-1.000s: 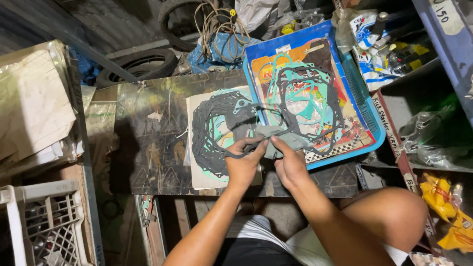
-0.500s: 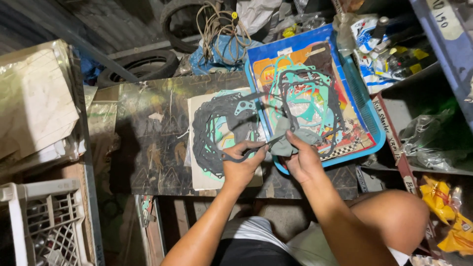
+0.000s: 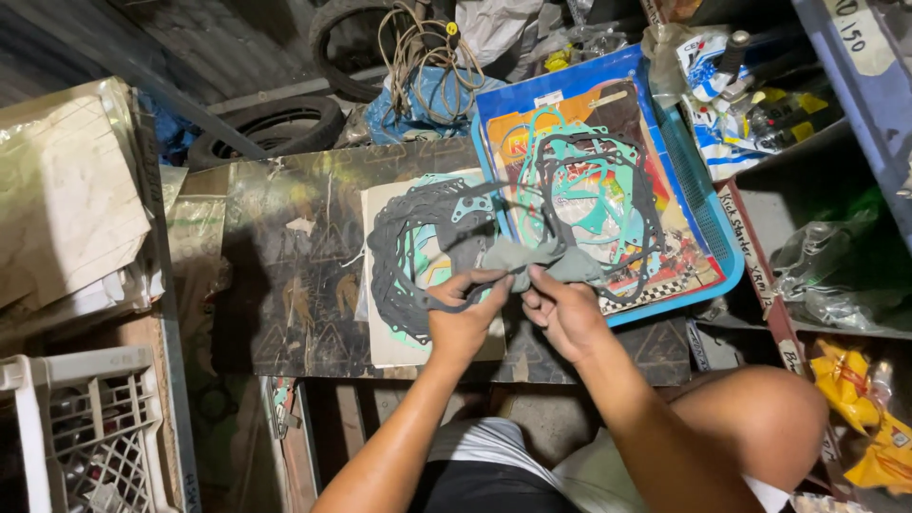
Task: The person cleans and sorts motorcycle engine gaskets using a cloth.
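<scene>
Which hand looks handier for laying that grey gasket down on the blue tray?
Probably the right hand: it pinches the grey gasket at the edge of the blue tray, while the left hand holds it over the card sheet.

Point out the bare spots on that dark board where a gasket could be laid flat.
The dark board is bare on its left part, between the plastic-wrapped paper stack and the gasket card, and behind the card toward the tyre. It is crowded to the right: the blue tray is full, and the left hand and right hand hold gaskets.
</scene>
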